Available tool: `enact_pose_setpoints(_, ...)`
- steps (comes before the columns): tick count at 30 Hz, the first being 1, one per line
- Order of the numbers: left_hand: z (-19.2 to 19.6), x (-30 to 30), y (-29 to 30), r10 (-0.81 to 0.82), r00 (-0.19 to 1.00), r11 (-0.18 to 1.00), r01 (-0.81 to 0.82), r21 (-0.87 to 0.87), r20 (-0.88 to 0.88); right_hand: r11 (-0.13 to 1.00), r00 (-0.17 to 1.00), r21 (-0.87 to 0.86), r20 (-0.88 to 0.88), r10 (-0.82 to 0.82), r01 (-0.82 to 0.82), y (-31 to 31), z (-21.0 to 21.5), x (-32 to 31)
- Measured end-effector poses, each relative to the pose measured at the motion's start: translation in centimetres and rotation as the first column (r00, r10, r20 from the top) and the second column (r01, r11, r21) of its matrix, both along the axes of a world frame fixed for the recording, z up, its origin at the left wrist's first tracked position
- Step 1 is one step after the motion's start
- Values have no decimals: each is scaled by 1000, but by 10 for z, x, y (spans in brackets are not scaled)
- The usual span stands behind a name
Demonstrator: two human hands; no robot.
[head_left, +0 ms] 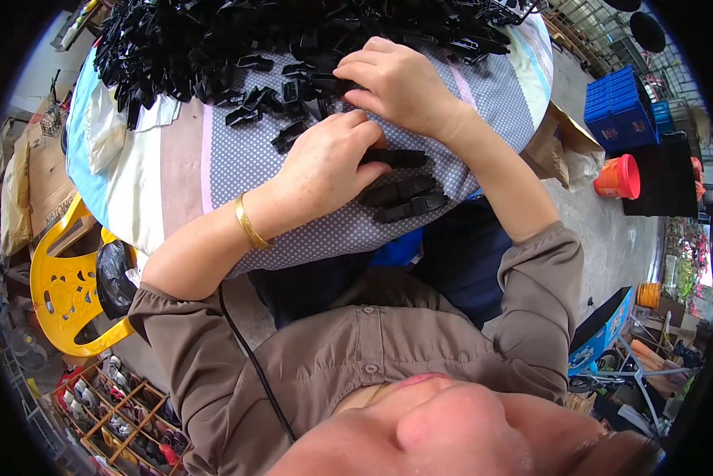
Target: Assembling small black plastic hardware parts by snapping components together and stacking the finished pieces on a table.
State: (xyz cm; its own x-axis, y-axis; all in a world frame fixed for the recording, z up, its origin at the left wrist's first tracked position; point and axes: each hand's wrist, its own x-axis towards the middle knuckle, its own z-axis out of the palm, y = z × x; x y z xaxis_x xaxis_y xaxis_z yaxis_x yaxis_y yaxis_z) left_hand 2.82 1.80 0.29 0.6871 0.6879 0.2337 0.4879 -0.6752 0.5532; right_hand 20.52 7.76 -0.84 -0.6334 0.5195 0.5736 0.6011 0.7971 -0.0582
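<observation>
Bent over the cloth-covered table (183,151), my left hand (324,166) has its fingers curled, with a long black plastic buckle (400,158) between thumb and fingers. My right hand (404,86) is just beyond it, fingers bent and closed at the edge of a pile of black plastic buckles (190,47); its fingertips touch black parts, and what they grip is partly hidden. Several loose buckle pieces (294,94) lie left of my right fingers. Close to the table's near edge, two joined-looking black buckles (408,198) rest side by side.
A yellow plastic chair (67,289) with a black bag (115,278) stands at the left. On the right are a blue crate (620,109), a red bucket (618,177) and a cardboard box (559,143). A shoe rack (122,420) is at lower left.
</observation>
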Motion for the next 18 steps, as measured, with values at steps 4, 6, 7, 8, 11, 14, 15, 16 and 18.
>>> enact_pose_setpoints(4,-1,-1,0,-3,1000,999,1,46,29,991,993,-135,-116,-15,-1,-14,3,9)
enact_pose_setpoints(6,1,0,0,-12,1000,999,12,34,19,983,982,-176,-186,18,-51,-17,2,18)
enact_pose_setpoints(7,2,0,0,-14,1000,999,13,33,19,983,983,-177,-185,16,-49,-21,2,24)
enact_pose_setpoints(8,2,0,0,-5,1000,1000,5,7,-4,957,980,-291,-187,-67,10,-27,3,31)
enact_pose_setpoints(11,3,0,-1,14,999,1000,-15,-25,-31,816,952,-573,-204,-228,73,-40,6,46)
enact_pose_setpoints(14,1,2,0,15,1000,1000,-16,-22,-13,551,853,-818,-399,-337,-165,-48,10,57)
enact_pose_setpoints(15,0,1,0,19,1000,1000,-19,-12,5,549,852,-819,-399,-338,-166,-53,13,57)
enact_pose_setpoints(16,0,1,0,19,1000,1000,-19,-15,3,496,848,-838,-421,-323,-227,-59,15,59)
enact_pose_setpoints(18,2,1,0,28,999,999,-28,-34,-16,382,843,-878,-422,-334,-288,-71,23,57)
